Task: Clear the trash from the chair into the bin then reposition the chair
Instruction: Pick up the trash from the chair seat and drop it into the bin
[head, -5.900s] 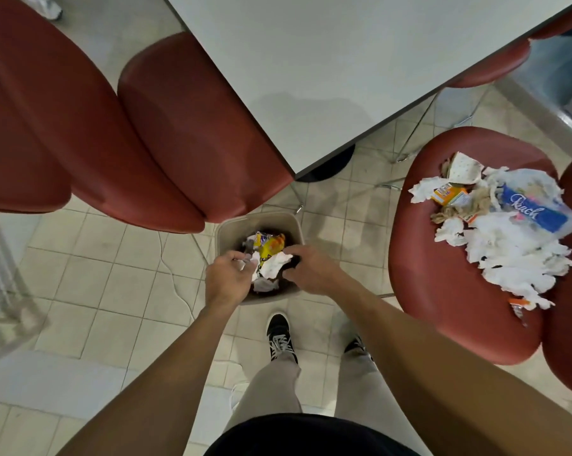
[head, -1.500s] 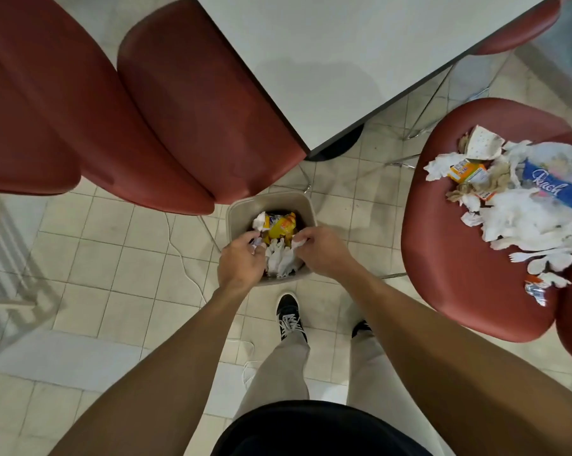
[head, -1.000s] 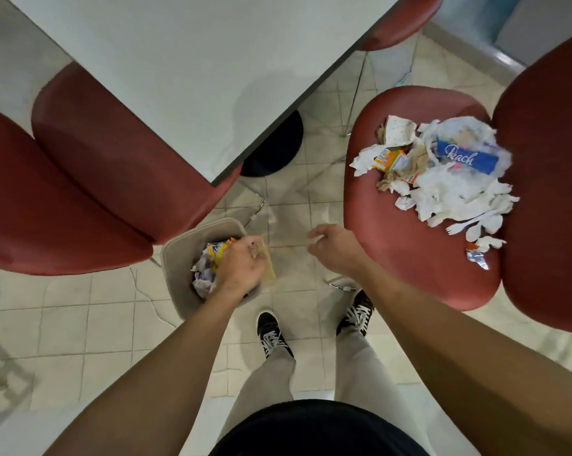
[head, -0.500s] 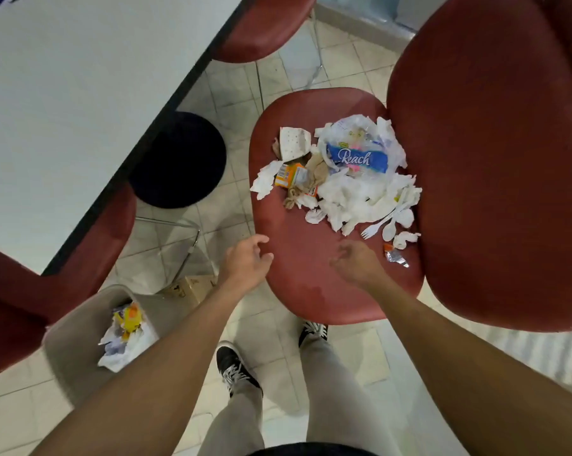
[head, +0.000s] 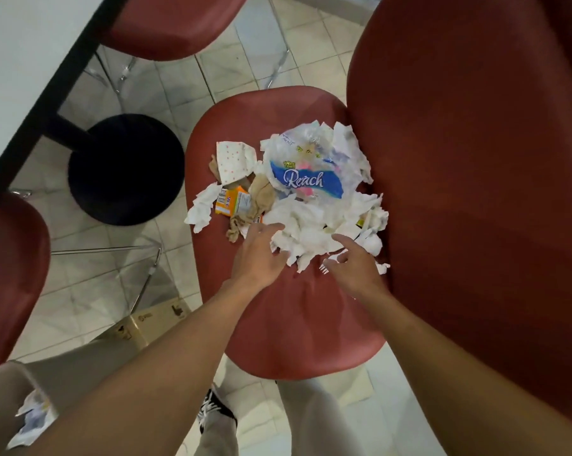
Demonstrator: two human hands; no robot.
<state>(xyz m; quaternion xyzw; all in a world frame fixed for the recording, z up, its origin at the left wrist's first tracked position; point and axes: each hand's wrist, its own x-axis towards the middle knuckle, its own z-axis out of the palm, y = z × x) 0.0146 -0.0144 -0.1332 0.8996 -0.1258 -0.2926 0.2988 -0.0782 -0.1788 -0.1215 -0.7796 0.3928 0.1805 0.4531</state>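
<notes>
A red chair (head: 297, 330) stands in front of me with a heap of trash on its seat: crumpled white tissues (head: 306, 227), a clear plastic wrapper with a blue "Reach" label (head: 306, 179), a small orange carton (head: 233, 200), a dotted paper piece (head: 233, 159) and a white plastic fork (head: 325, 265). My left hand (head: 261, 255) reaches over the near edge of the heap, fingers spread and touching the tissues. My right hand (head: 353, 266) hovers open beside it, over the fork. The beige bin (head: 31, 409) shows at the lower left, with papers inside.
The chair's tall red backrest (head: 475, 192) rises on the right. A white table (head: 21, 60) with a round black base (head: 126, 169) stands at the left. Other red chairs (head: 172, 24) sit around it. A small cardboard box (head: 152, 320) lies on the tiled floor.
I have turned from the bin to the chair. Both hands left the bin empty and moved forward onto the near edge of the trash heap.
</notes>
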